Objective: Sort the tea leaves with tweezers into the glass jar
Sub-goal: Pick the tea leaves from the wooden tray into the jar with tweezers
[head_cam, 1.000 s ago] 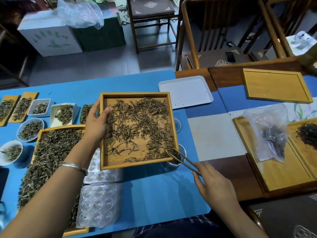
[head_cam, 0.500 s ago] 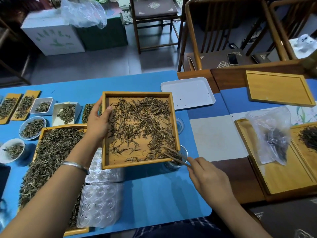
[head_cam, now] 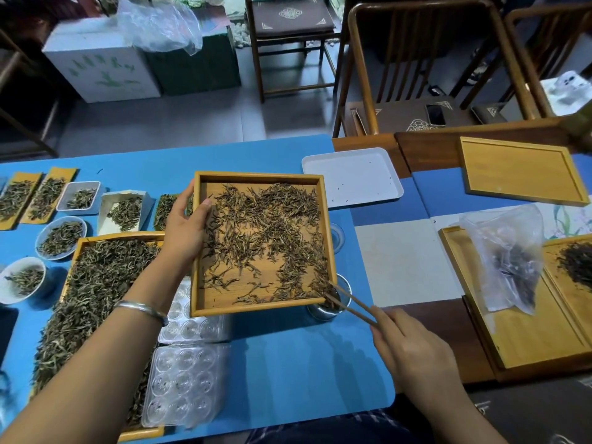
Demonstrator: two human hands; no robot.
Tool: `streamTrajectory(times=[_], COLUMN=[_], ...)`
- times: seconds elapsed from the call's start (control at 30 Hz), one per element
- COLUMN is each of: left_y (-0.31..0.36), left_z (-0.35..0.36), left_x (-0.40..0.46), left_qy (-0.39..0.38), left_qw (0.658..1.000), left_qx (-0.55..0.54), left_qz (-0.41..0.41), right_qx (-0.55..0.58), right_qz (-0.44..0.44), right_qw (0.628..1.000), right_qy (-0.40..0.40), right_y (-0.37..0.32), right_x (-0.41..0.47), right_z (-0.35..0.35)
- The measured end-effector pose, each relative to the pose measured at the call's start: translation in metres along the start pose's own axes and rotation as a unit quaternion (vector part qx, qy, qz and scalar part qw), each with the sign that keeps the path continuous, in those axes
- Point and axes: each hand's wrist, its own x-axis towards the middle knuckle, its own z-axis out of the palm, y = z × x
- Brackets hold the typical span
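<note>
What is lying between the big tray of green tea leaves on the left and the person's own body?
In the head view, two clear plastic mould trays lie there on the blue mat, beside the big tray, under the left forearm.

Matt wooden tray point(head_cam: 261, 310), dry wiry tea leaves point(head_cam: 272, 238), clear glass jar point(head_cam: 323, 310), smooth blue mat point(head_cam: 304, 370)

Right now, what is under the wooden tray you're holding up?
Under the wooden tray, a glass jar pokes out at its near right corner and clear plastic moulds at its near left. The rest is hidden.
</note>
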Motion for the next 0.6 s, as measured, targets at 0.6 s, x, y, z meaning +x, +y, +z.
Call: streamTrajectory(times=[0.6], left_y=[-0.002], left_z=[-0.003], left_x=[0.003], left_qy=[-0.002], left_qw=[1.0], left_qx=[-0.001], left_qz=[0.006], right_qx=[-0.014], right_qz=[-0.026], right_qw=[1.0], right_qy=[0.0], right_y=[0.004], right_x=[0.003], right_z=[0.011])
